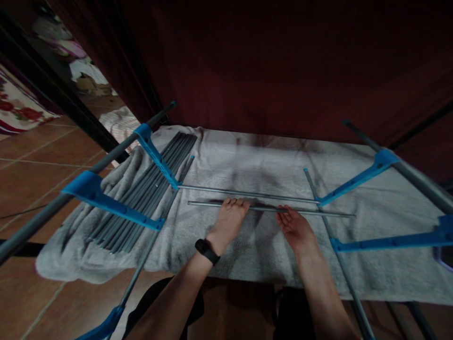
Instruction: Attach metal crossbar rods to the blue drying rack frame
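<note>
My left hand, with a black band on its wrist, is palm down with its fingers closed over a loose thin grey metal tube. Farther right, my right hand is turned palm up, its fingertips pinching the same tube. The tube lies roughly level and its right end passes across the right side rod of a rack frame. Just beyond it runs a fixed crossbar, joining the two sides of the frame near blue plastic brackets.
Several grey tubes lie side by side on the left of a grey blanket. Thicker side bars rise at both sides with blue arms. A dark red curtain hangs behind; brown floor tiles show at left.
</note>
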Tool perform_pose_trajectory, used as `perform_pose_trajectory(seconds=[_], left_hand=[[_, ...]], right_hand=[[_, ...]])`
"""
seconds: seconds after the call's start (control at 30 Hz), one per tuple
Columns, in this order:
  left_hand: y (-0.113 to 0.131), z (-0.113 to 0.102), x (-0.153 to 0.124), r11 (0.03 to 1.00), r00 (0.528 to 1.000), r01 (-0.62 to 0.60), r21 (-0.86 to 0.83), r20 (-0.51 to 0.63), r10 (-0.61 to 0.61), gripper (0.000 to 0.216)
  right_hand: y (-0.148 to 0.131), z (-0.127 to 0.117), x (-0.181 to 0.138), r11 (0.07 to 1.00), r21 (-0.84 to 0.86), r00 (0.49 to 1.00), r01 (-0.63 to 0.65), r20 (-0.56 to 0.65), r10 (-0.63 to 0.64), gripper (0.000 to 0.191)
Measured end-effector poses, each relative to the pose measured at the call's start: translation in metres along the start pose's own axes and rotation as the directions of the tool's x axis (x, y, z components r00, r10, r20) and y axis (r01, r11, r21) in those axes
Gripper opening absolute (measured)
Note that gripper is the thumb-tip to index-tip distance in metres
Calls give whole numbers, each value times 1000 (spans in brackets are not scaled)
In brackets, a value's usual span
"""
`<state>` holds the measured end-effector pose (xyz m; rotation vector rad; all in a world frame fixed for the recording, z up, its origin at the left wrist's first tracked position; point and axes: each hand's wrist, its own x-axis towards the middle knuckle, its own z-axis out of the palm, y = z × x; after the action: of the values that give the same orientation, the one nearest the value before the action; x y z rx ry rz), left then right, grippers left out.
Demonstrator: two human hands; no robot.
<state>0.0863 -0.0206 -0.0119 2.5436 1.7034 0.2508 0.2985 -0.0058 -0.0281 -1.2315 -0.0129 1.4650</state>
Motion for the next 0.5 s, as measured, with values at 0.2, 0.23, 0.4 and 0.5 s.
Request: perform_pose_trajectory(seconds=[0.2,0.23,0.4,0.5], left_hand=[[-26,-12,-2,991,991,131,-17,-30,-131,40],[-30,-13,-2,988,987,153,-18,-46,-154,40],[-52,-22,-9,955,952,294,35,-95,-290,39],[-63,-29,-16,931,923,364,31,-146,-356,36]], right_hand=[[-12,-8,6,998,41,999,44,12,-44,17],[-14,-9,6,998,48,999,45,9,-46,18],[-27,-14,8,997,65,999,41,-15,-40,24],[-34,-20,11,996,74,999,50,-26,-48,25]])
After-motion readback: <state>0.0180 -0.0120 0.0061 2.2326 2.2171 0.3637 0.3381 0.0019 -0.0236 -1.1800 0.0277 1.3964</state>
